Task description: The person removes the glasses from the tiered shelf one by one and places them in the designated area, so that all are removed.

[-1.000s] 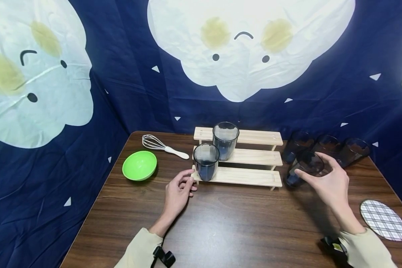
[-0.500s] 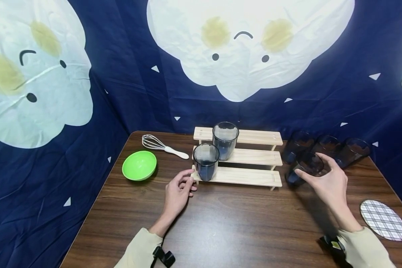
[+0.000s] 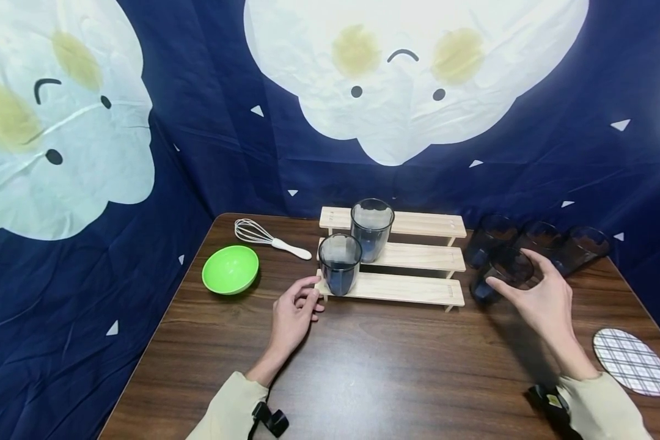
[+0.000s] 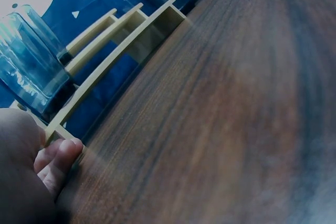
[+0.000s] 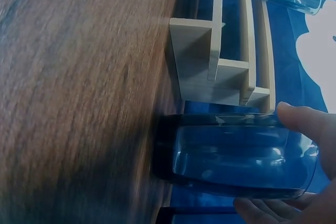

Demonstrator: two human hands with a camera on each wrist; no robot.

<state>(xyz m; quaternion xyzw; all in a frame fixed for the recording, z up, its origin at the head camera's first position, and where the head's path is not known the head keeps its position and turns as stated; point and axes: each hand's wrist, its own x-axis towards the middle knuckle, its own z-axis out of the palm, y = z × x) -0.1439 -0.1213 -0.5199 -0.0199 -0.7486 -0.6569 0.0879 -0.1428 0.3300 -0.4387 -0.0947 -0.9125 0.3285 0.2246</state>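
A three-tier stepped wooden rack stands mid-table. At the left end of its lowest board, my left hand grips the wood with thumb and curled fingers, as the left wrist view shows. One smoky glass tumbler sits on that board near the hand, another tumbler on the middle board behind. Right of the rack, my right hand holds a dark tumbler by its upper part, thumb on one side and fingers on the other. That tumbler is upright, its base right at the tabletop.
Several more dark tumblers stand at the back right, close behind the held one. A checked oval mat lies at the right edge. To the left are a green bowl and a white whisk. A blue cloth backdrop hangs behind.
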